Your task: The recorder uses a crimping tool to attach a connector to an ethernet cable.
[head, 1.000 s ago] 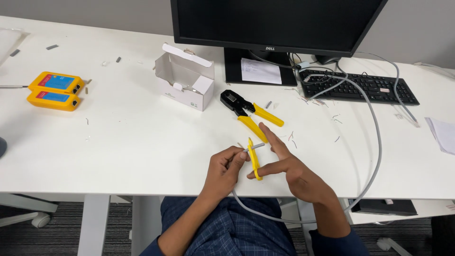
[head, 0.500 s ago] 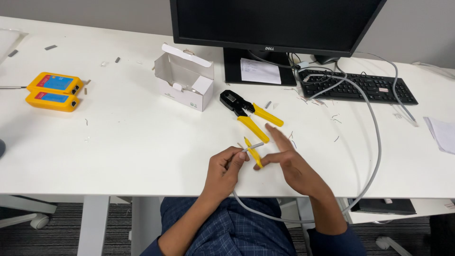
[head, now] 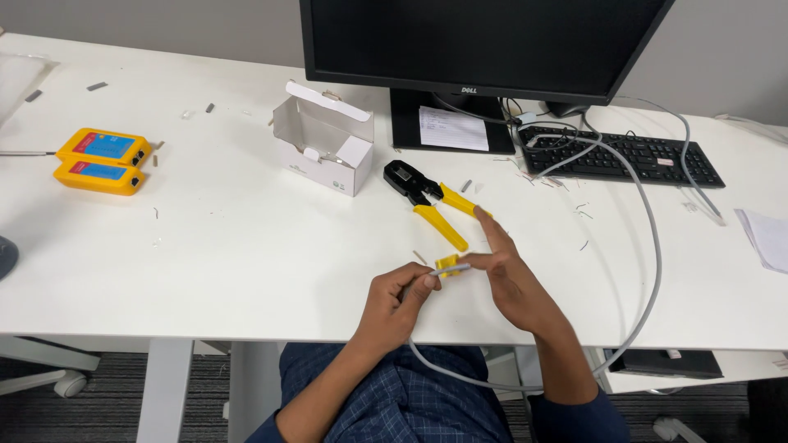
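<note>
A: Item one, the hands. We log the left hand pinched shut on the grey cable just behind its end, which keeps that end steady and raised off the white surface.

B: And the right hand? We see it mostly spread, forefinger pointing away, thumb and middle fingers meeting on a small yellow tool at the cable's tip. Whether the tool sits around the cable or only beside it, we cannot tell.

A: Item two, the cable's run. From the left hand it drops below the surface edge, loops under the right forearm and climbs back toward the black keyboard.

B: Item three, the yellow-handled crimping pliers, lying flat just beyond the hands, within easy reach.

A: Item four, an open white cardboard box, flap up, near the monitor.

B: Item five, a yellow two-part tester, well apart at far left. Small offcuts lie scattered about.
</note>
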